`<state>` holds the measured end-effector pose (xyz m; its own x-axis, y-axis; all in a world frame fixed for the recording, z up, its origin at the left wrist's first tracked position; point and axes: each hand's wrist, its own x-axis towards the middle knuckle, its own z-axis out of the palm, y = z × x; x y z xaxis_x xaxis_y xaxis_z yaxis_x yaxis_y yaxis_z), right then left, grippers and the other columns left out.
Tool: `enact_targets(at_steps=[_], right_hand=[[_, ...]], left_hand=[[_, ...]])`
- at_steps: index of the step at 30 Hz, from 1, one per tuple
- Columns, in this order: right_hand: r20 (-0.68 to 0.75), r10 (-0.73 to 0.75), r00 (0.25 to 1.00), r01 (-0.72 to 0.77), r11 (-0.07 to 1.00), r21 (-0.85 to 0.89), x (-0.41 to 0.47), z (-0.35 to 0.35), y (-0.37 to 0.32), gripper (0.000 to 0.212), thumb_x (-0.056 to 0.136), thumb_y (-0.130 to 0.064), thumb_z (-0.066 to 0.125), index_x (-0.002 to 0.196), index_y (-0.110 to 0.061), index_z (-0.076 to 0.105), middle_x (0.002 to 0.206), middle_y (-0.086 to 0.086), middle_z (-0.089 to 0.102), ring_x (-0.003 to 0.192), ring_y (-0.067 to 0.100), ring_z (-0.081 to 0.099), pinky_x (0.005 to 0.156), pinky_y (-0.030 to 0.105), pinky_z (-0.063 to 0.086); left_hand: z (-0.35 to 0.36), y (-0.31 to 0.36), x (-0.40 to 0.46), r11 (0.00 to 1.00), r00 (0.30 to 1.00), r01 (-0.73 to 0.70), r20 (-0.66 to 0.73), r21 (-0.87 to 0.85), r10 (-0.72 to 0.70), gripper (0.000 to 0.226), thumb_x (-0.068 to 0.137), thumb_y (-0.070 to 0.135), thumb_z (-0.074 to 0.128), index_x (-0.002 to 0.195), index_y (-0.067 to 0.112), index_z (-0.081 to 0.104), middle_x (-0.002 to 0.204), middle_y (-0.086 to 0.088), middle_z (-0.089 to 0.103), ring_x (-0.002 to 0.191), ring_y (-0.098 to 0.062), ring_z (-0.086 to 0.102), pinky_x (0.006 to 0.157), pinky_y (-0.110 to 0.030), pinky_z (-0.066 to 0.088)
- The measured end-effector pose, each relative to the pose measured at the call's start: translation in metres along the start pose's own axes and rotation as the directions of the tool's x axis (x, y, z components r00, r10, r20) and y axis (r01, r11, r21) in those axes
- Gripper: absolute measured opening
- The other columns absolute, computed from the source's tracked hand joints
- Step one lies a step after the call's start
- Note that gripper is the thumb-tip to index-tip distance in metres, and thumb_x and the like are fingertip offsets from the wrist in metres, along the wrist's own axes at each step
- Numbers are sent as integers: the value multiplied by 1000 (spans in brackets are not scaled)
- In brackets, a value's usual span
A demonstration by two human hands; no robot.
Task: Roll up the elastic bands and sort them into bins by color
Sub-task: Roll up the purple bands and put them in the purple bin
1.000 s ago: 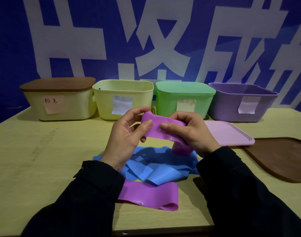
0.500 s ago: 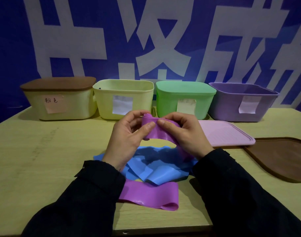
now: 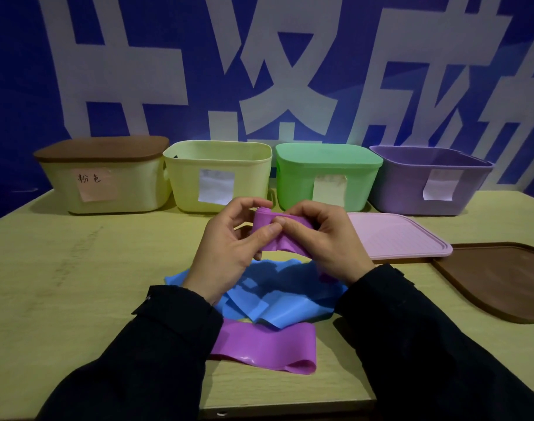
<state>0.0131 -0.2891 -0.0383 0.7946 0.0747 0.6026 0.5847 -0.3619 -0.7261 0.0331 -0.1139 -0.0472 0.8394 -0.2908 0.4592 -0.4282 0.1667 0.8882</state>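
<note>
Above the table's middle, my left hand (image 3: 229, 241) and my right hand (image 3: 326, 238) pinch a purple elastic band (image 3: 277, 235) between thumbs and fingers, its top end rolled into a small coil. The band's loose part hangs down under my right hand. Below the hands lies a crumpled blue band (image 3: 274, 299). A flat purple band (image 3: 265, 347) lies nearer me, partly under the blue one. At the back stand a lidded cream bin (image 3: 107, 177), an open yellow bin (image 3: 217, 177), a lidded green bin (image 3: 326, 174) and an open purple bin (image 3: 429, 180).
A pink lid (image 3: 396, 235) lies flat to the right of my hands, in front of the purple bin. A brown lid (image 3: 502, 278) lies at the table's right edge. Behind the bins rises a blue wall with large white characters.
The coil at the top of the purple band has grown tighter as my fingers turned it. My hands have drawn closer together, and less loose band hangs below.
</note>
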Motion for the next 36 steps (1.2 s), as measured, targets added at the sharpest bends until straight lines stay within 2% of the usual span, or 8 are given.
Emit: enact_targets(at_steps=[4, 10, 17, 20, 24, 28, 33, 36], right_hand=[[7, 1, 1000, -1, 999, 36, 1, -2, 0, 10, 93, -16, 71, 84, -21, 71, 72, -16, 67, 69, -3, 57, 65, 16, 45], [-10, -6, 1000, 7, 999, 41, 1, -1, 0, 10, 92, -16, 71, 82, -20, 71, 70, -16, 67, 66, -3, 56, 63, 15, 43], [72, 78, 994, -84, 993, 81, 1, -3, 1, 8, 92, -23, 70, 84, -20, 72, 74, -10, 68, 70, 1, 57, 65, 18, 47], [129, 144, 981, -161, 978, 135, 0, -6, -1, 17, 85, -26, 76, 83, -10, 70, 71, -5, 64, 66, 4, 54, 61, 17, 45], [117, 160, 980, -169, 983, 74, 0, -10, -1, 15, 88, -15, 75, 75, -16, 69, 62, -12, 59, 58, 1, 49, 56, 15, 41], [97, 195, 976, -206, 972, 112, 3, -19, -2, 3, 80, -25, 79, 81, -23, 77, 74, -3, 74, 68, 5, 62, 65, 22, 51], [63, 163, 985, -169, 980, 105, 2, -14, -2, 7, 86, -16, 76, 80, -19, 73, 66, -8, 68, 60, 2, 57, 57, 16, 46], [50, 110, 993, -113, 991, 66, 2, -11, 2, 7, 90, -16, 74, 83, -17, 72, 68, -10, 66, 62, 2, 55, 59, 18, 44]], left_hand=[[-1, 0, 0, 999, 1000, 0, 18, 39, -1, 32, 88, 23, 72, 119, 21, 67, 100, -11, 74, 80, -12, 69, 62, -26, 55], [-1, 0, 1, 999, 999, 2, -34, 45, 0, 36, 84, 26, 75, 118, 21, 69, 92, -12, 71, 63, -18, 65, 56, -29, 56], [-1, 1, 0, 997, 997, -15, -72, 71, 21, 18, 85, 14, 77, 101, 21, 72, 94, -10, 71, 68, -16, 71, 55, -25, 56], [-3, 0, 0, 996, 994, -13, -104, 86, 22, 16, 87, 12, 76, 99, 23, 73, 92, -9, 71, 64, -13, 67, 53, -24, 55], [-4, 0, 0, 998, 995, 6, -103, 66, 1, 17, 87, 15, 76, 102, 21, 72, 91, -9, 74, 71, -15, 69, 55, -27, 57], [-3, 1, 1, 997, 997, 6, -72, 71, -1, 30, 90, 13, 73, 118, 22, 64, 89, -6, 74, 73, -12, 68, 55, -26, 56], [-5, 0, 1, 1000, 995, 4, -104, 20, -2, 20, 88, 13, 74, 107, 17, 69, 96, -1, 74, 74, -13, 69, 58, -26, 55], [-4, -1, 1, 1000, 997, -2, -79, 28, 4, 24, 94, 13, 68, 116, 24, 69, 99, 2, 72, 73, -12, 67, 62, -29, 56]])
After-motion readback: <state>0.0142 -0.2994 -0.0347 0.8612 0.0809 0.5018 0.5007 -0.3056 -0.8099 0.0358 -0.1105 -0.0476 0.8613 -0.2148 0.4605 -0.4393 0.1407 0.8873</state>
